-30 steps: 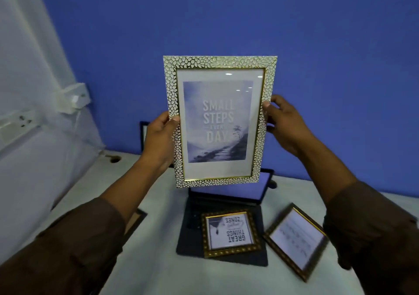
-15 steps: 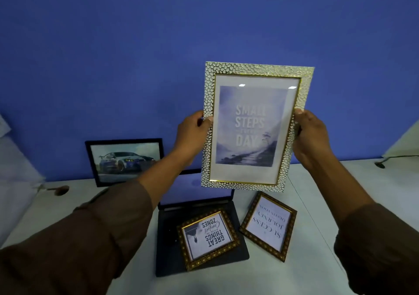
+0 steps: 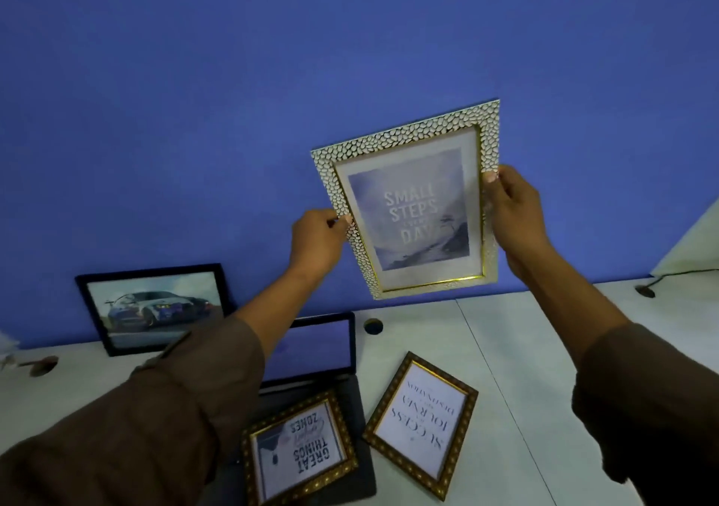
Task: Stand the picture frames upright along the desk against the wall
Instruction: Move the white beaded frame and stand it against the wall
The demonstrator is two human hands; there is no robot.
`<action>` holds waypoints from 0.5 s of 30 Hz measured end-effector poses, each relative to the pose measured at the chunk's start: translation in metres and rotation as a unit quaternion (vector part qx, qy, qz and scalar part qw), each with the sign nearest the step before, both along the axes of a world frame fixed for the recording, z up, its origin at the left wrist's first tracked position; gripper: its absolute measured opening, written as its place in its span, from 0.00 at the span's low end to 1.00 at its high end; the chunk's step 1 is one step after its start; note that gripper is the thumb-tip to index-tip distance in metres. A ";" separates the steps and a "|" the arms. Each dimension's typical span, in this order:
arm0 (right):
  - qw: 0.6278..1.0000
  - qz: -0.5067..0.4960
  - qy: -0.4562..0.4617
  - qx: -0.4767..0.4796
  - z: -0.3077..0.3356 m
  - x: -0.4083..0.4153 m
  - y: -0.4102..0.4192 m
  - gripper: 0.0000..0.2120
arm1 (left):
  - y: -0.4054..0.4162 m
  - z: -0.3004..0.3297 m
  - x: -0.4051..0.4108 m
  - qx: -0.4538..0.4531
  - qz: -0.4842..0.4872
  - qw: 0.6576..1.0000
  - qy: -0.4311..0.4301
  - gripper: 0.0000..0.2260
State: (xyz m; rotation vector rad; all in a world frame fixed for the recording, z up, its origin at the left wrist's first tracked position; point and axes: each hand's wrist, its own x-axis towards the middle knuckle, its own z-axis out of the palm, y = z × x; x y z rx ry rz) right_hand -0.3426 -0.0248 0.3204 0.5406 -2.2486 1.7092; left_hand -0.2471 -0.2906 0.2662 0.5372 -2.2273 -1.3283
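The white pebble-patterned frame [image 3: 412, 202] is being held in the air in front of the blue wall [image 3: 233, 97], above the back part of the white desk [image 3: 525, 369]. Its long axis is running nearly up and down, but it is being tilted, with the top leaning to the right. The printed side is being turned toward the camera, and the words "SMALL STEPS" and "DAY" are being read the right way up.

Four frames are being counted in all. One is being held. One black frame with a car picture [image 3: 155, 307] is being stood upright against the wall at the left. Two dark gold-edged frames are being left flat: the "GREAT THINGS" frame [image 3: 297, 451] is lying on the laptop [image 3: 330, 350], and the "SUCCESS" frame [image 3: 422, 424] is lying on the desk just beside it. One laptop is being seen.

The held frame is being kept between the two hands. The left hand [image 3: 315, 241] is being closed on the left edge, with the thumb on the front. The right hand [image 3: 513, 213] is being closed on the right edge, higher up, thumb also on the front.
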 end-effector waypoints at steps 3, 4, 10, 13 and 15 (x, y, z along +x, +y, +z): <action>0.986 -0.038 0.057 0.152 -0.022 -0.037 0.016 0.16 | 0.019 -0.022 -0.023 0.014 0.047 0.998 -0.039 0.19; 0.977 -0.052 0.070 0.196 -0.029 -0.046 0.018 0.17 | 0.026 -0.027 -0.027 0.019 0.058 0.996 -0.059 0.18; 0.957 -0.064 0.013 0.283 -0.099 -0.099 0.034 0.13 | 0.070 -0.066 -0.058 0.018 0.074 0.979 -0.188 0.14; 0.951 -0.048 -0.024 0.304 -0.126 -0.116 0.038 0.14 | 0.079 -0.081 -0.071 0.014 0.066 0.975 -0.212 0.11; 0.948 -0.044 -0.043 0.313 -0.142 -0.124 0.039 0.15 | 0.081 -0.089 -0.078 0.016 0.061 0.974 -0.217 0.11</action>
